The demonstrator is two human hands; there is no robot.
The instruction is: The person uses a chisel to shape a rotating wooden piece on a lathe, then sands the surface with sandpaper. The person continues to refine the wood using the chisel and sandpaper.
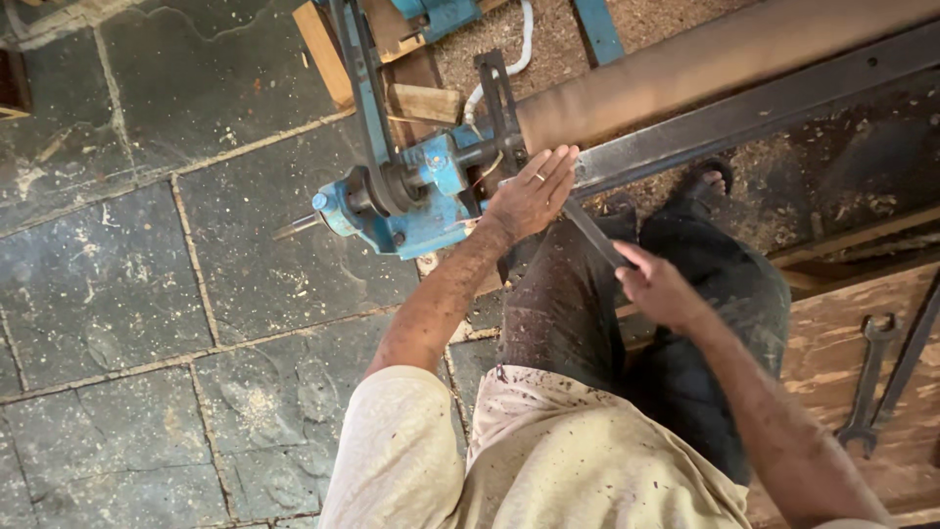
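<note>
Sawdust covers the bench around a brown cylinder [725, 59] turning on a blue lathe [411, 201] above a slate floor [127, 284]. Left hand [532, 193] lies flat and open-fingered on a chisel [592, 233] by the cylinder's end; right hand [658, 286] grips its handle. A spanner [869, 377] lies on the wooden bench at right.

Spanner [868, 382] right of lathe headstock [411, 196]
</note>
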